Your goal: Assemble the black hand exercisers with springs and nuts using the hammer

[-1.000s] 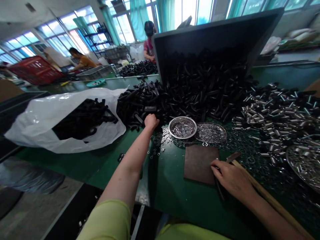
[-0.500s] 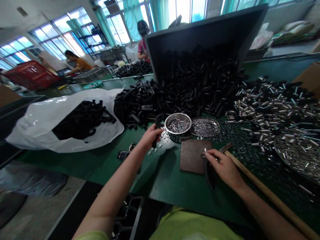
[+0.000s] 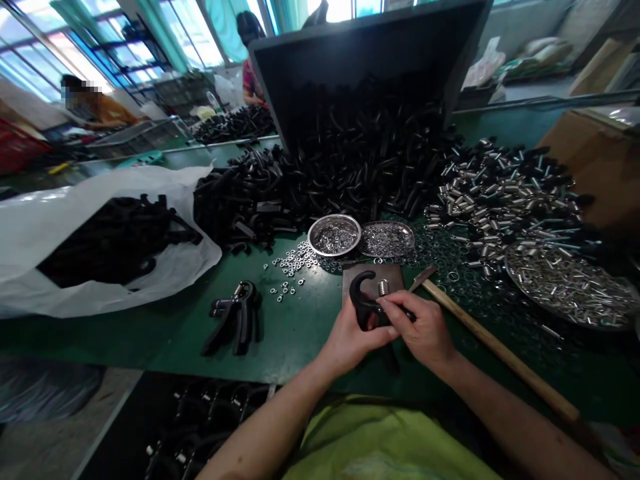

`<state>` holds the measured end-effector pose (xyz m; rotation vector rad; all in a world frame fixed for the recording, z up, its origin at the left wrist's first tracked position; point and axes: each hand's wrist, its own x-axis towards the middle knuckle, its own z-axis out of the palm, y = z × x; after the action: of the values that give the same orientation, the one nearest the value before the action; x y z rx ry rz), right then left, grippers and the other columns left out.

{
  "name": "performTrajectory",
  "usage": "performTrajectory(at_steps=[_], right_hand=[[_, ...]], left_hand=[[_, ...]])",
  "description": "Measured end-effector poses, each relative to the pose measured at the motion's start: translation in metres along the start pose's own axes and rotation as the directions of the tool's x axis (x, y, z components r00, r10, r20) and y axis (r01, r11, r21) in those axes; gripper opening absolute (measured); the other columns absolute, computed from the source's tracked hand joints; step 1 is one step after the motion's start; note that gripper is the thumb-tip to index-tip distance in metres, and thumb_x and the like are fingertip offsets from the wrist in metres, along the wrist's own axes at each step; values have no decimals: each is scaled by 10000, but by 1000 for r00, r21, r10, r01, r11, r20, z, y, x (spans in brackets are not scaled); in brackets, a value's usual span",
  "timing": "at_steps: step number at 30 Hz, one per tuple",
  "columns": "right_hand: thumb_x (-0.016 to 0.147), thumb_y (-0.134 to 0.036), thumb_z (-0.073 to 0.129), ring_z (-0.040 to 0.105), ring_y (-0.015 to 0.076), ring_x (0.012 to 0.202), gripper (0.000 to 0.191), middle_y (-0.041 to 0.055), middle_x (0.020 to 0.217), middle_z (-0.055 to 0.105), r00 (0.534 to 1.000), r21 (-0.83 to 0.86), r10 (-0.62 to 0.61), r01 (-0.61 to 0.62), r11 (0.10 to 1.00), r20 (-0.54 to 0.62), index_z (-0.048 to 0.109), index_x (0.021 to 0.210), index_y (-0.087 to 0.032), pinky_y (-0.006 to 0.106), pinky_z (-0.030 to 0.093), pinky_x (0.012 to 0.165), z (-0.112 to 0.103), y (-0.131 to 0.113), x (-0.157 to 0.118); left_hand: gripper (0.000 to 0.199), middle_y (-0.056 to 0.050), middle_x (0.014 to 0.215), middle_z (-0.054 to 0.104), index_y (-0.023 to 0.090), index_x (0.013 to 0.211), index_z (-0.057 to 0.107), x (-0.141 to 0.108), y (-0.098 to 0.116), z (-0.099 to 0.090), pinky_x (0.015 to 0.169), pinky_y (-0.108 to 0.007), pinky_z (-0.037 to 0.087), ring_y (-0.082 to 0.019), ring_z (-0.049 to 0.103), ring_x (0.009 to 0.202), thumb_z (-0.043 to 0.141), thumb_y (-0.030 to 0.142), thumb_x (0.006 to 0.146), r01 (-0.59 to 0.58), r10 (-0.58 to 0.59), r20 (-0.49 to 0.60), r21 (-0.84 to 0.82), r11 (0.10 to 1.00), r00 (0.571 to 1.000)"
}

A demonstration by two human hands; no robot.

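My left hand [image 3: 347,340] is closed around a black plastic handle [image 3: 358,290] whose curved hook end points up. Against it, my right hand [image 3: 425,330] pinches a second black handle, mostly hidden by the fingers. A silver coil spring [image 3: 383,287] stands up between the two hands. Both hands are over a flat metal plate [image 3: 350,275] on the green table. An assembled hand gripper [image 3: 233,317] with two black legs lies to the left. Beyond the plate are a round steel bowl [image 3: 334,235] of small metal parts and a second metal dish [image 3: 387,239].
A hammer [image 3: 480,333] lies right of my right hand. Black handles [image 3: 360,153] spill from a tilted grey bin; a white bag [image 3: 200,257] holds more. Spring-and-bolt parts [image 3: 505,193] and a filled tray [image 3: 570,283] are at right. Small rings [image 3: 295,257] lie loose. Two people work behind.
My left hand has come from beside the steel bowl to the plate, bringing a black handle against the piece in my right hand. The right hand has shifted slightly left; the view has turned right.
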<state>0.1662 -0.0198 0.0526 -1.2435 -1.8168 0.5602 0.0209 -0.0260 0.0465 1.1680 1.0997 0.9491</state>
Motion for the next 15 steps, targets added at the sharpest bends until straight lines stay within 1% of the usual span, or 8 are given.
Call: performTrajectory(at_steps=[3, 6, 8, 9, 10, 12, 14, 15], right_hand=[[927, -331, 406, 646, 162, 776, 276, 52, 852, 698, 979, -30, -139, 145, 989, 148, 642, 931, -189, 264, 462, 681, -8, 0, 5], [888, -389, 461, 627, 188, 777, 278, 73, 819, 679, 963, -102, -240, 253, 962, 121, 638, 928, -178, 298, 453, 697, -12, 3, 9], [871, -416, 482, 617, 181, 716, 275, 59, 748, 659, 992, -76, -114, 117, 990, 45, 621, 876, -179, 290, 446, 654, -8, 8, 8], [881, -438, 460, 609, 168, 666, 296, 44, 712, 647, 998, -5, 16, -15, 1000, 57, 607, 869, -181, 273, 440, 606, -6, 11, 8], [895, -472, 418, 595, 153, 612, 341, 30, 681, 634, 979, 89, 154, -166, 982, 130, 594, 884, -180, 255, 426, 551, -3, 15, 7], [906, -547, 329, 560, 134, 543, 453, 10, 642, 608, 865, 242, 325, -433, 868, 382, 580, 912, -170, 229, 395, 470, 3, 21, 8], [886, -585, 346, 564, 135, 575, 498, 15, 668, 611, 749, 296, 300, -547, 783, 591, 590, 893, -151, 227, 406, 478, 7, 23, 10], [873, -577, 391, 583, 144, 635, 481, 28, 724, 630, 723, 310, 262, -553, 773, 639, 599, 896, -143, 234, 429, 522, 8, 23, 11]], left_hand=[[551, 28, 724, 536, 178, 1091, 507, -1, -4, -2, 416, -197, 423, -75, 477, 490, 741, 370, 631, 167, -160, 64, -140, 976, 985], [718, 49, 709, 535, 229, 1262, 382, -2, -5, -5, 353, -179, 385, -54, 426, 414, 725, 331, 639, 232, -221, 71, -270, 934, 973], [880, 20, 831, 585, 292, 1355, 253, -1, -3, -8, 373, -189, 419, -77, 490, 474, 742, 297, 624, 188, -187, 26, -218, 957, 982], [951, -4, 916, 599, 312, 1382, 202, -1, -2, -10, 394, -200, 445, -97, 531, 528, 757, 283, 610, 142, -146, -15, -151, 978, 989], [1006, -29, 1004, 599, 323, 1400, 167, -2, -1, -13, 427, -214, 474, -121, 568, 594, 769, 270, 596, 88, -92, -59, -64, 994, 994], [1062, -64, 1135, 579, 332, 1426, 125, -2, -2, -18, 525, -248, 525, -169, 616, 736, 778, 254, 592, -8, 20, -100, 119, 993, 995], [1045, -63, 1148, 588, 327, 1433, 146, -4, -4, -22, 615, -281, 547, -200, 630, 820, 777, 251, 603, -58, 75, -58, 251, 966, 996], [1023, -53, 1134, 599, 327, 1430, 167, -5, -7, -22, 640, -291, 551, -205, 633, 835, 774, 250, 611, -68, 79, -29, 280, 958, 996]])
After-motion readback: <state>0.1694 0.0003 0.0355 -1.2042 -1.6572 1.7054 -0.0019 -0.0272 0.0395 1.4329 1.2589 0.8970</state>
